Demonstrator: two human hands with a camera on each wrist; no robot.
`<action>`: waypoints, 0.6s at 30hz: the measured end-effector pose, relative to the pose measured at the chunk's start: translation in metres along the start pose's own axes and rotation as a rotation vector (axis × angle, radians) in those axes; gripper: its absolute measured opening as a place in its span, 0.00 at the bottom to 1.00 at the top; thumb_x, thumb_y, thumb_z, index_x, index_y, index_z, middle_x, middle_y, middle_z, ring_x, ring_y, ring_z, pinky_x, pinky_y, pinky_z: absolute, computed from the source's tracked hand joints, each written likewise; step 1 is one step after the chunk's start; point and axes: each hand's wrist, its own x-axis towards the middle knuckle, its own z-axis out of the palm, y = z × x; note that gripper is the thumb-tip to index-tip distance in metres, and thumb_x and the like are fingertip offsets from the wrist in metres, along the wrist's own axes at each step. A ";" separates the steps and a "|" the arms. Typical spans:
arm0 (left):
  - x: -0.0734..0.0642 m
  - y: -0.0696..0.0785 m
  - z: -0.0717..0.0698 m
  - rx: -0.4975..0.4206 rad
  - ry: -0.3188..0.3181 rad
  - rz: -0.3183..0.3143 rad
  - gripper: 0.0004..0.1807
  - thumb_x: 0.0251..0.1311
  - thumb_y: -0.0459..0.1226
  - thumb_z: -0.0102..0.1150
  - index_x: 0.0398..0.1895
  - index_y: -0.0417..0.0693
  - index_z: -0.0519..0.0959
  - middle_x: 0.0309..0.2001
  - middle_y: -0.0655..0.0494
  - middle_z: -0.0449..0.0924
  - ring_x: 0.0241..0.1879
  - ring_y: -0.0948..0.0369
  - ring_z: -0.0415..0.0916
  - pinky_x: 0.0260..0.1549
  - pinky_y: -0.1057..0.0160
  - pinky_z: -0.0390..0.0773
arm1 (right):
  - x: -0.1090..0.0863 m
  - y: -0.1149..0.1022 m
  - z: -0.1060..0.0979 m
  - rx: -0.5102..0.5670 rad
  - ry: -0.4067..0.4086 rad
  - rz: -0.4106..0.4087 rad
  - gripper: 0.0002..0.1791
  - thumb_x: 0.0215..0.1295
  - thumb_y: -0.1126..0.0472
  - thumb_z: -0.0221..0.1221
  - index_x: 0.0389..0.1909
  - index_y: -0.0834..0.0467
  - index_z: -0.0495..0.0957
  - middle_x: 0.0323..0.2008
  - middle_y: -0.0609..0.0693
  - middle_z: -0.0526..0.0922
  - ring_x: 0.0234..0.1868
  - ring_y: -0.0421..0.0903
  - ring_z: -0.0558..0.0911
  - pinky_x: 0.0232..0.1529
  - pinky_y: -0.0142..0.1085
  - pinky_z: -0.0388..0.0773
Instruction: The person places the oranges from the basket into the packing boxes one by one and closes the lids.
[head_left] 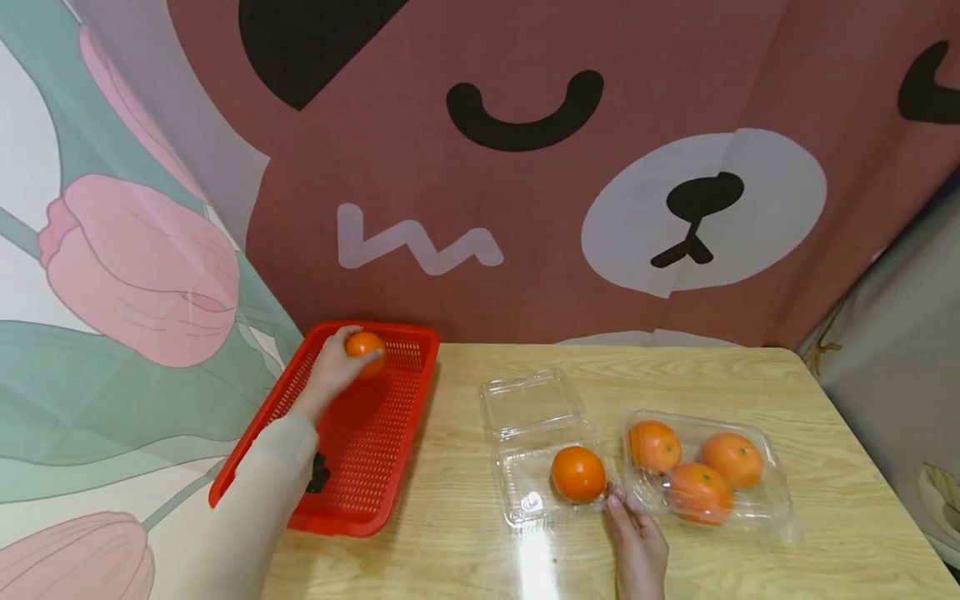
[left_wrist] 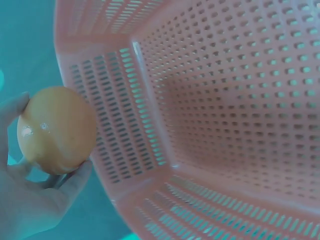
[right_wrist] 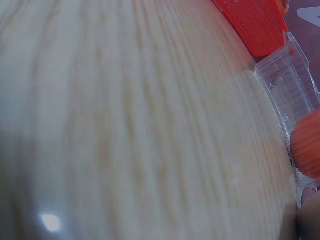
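My left hand (head_left: 333,367) grips an orange (head_left: 364,354) above the far end of the red plastic basket (head_left: 375,467). In the left wrist view, thumb and fingers curl round the orange (left_wrist: 57,130) beside the basket's slotted wall (left_wrist: 115,115). My right hand (head_left: 641,546) pinches the near right edge of a clear plastic clamshell box (head_left: 521,479), whose lid (head_left: 532,404) lies folded back. One orange (head_left: 578,474) sits inside that box, close to the right fingertips. Only a little of the right hand (right_wrist: 310,220) shows in the right wrist view.
Right of the open box stands a closed clear box (head_left: 757,512) with three oranges inside. A small black object (head_left: 318,473) lies in the basket, partly behind the left sleeve (head_left: 277,475). A printed curtain (head_left: 525,308) hangs behind the wooden table (head_left: 832,467).
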 end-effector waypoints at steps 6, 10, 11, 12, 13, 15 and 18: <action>-0.009 0.022 0.001 0.048 0.008 0.031 0.37 0.62 0.50 0.64 0.70 0.47 0.63 0.63 0.38 0.63 0.54 0.42 0.70 0.54 0.41 0.74 | -0.001 -0.002 0.001 0.002 -0.002 -0.006 0.08 0.66 0.71 0.61 0.39 0.57 0.85 0.39 0.43 0.87 0.45 0.35 0.84 0.48 0.27 0.78; -0.017 0.036 0.003 0.053 -0.008 0.039 0.37 0.61 0.51 0.65 0.69 0.49 0.63 0.63 0.41 0.63 0.54 0.42 0.71 0.53 0.42 0.75 | -0.001 -0.002 0.002 -0.003 0.005 0.003 0.07 0.66 0.71 0.62 0.38 0.57 0.84 0.39 0.43 0.87 0.45 0.35 0.84 0.48 0.27 0.78; -0.019 0.039 0.003 0.054 -0.009 0.043 0.37 0.60 0.51 0.66 0.69 0.50 0.63 0.63 0.41 0.63 0.54 0.42 0.71 0.53 0.42 0.75 | -0.001 -0.002 0.002 -0.003 0.006 0.005 0.07 0.66 0.71 0.62 0.38 0.57 0.84 0.39 0.43 0.87 0.44 0.35 0.84 0.48 0.27 0.78; -0.020 0.042 0.004 0.055 -0.011 0.050 0.37 0.60 0.51 0.66 0.69 0.50 0.63 0.63 0.42 0.63 0.54 0.43 0.71 0.53 0.42 0.75 | -0.002 -0.002 0.002 -0.004 0.006 0.006 0.07 0.66 0.71 0.62 0.38 0.57 0.84 0.39 0.43 0.87 0.44 0.34 0.84 0.48 0.27 0.78; -0.022 0.045 0.004 0.059 -0.012 0.059 0.37 0.60 0.52 0.66 0.69 0.50 0.63 0.63 0.42 0.63 0.54 0.43 0.72 0.52 0.42 0.75 | -0.002 -0.002 0.002 -0.007 0.005 0.005 0.07 0.66 0.71 0.61 0.39 0.57 0.84 0.39 0.43 0.87 0.45 0.34 0.84 0.48 0.27 0.78; -0.024 0.049 0.006 0.067 -0.011 0.079 0.37 0.60 0.52 0.66 0.68 0.51 0.64 0.62 0.43 0.64 0.53 0.43 0.72 0.52 0.43 0.76 | -0.002 -0.002 0.002 -0.005 0.005 0.006 0.07 0.66 0.71 0.62 0.39 0.57 0.85 0.39 0.43 0.87 0.45 0.34 0.84 0.48 0.27 0.78; -0.028 0.055 0.010 0.081 -0.017 0.109 0.35 0.60 0.52 0.66 0.66 0.51 0.65 0.59 0.45 0.65 0.51 0.45 0.74 0.49 0.45 0.78 | -0.001 -0.002 0.002 -0.014 0.002 0.000 0.07 0.66 0.70 0.62 0.40 0.58 0.85 0.39 0.43 0.87 0.45 0.34 0.84 0.48 0.27 0.78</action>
